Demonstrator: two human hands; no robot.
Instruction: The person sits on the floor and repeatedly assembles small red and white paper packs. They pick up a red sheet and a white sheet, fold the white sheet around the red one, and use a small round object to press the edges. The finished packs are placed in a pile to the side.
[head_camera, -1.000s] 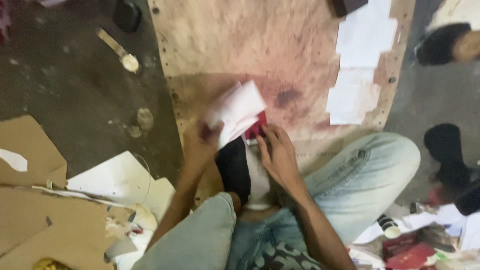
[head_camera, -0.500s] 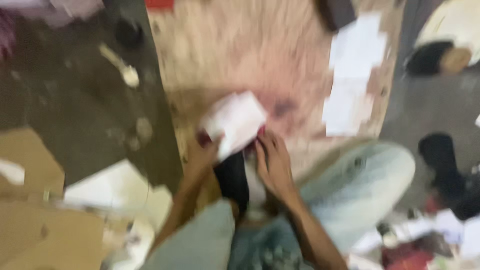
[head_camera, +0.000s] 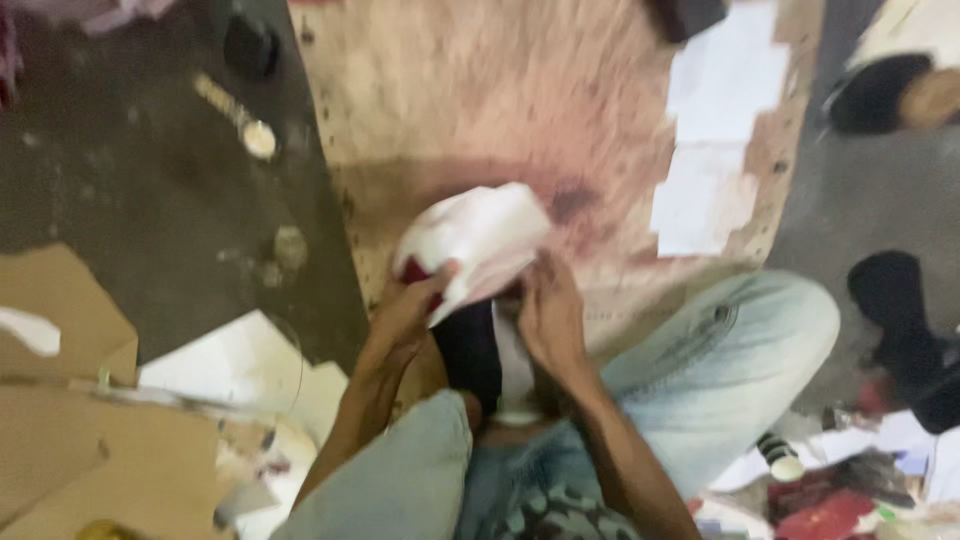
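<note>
Now | left hand (head_camera: 405, 310), right hand (head_camera: 548, 315) | grip white sheet (head_camera: 478, 238)

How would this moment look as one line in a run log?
left hand: grips white sheet | right hand: pinches same sheet's edge | sheet: over stained board | view: blurred
</note>
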